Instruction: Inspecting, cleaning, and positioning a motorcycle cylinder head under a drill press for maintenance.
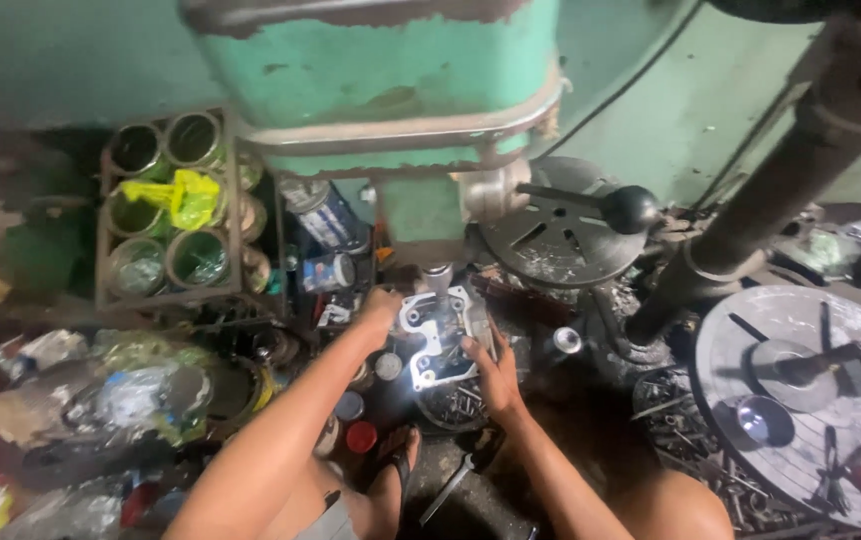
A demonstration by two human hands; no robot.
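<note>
A bright metal engine part (437,335), a cast piece with round holes, lies under the spindle (436,274) of a green drill press (395,90). My left hand (381,308) grips its upper left corner. My right hand (490,372) holds its lower right edge. Both forearms reach in from the bottom of the view. A light glares off the lower part of the casting.
A rack of round tins (178,205) with a yellow rag stands at left. Round slotted metal tables sit behind (560,235) and at right (810,400). A dark column (770,190) slants at right. A wrench (447,487) and my sandalled foot (397,470) are below.
</note>
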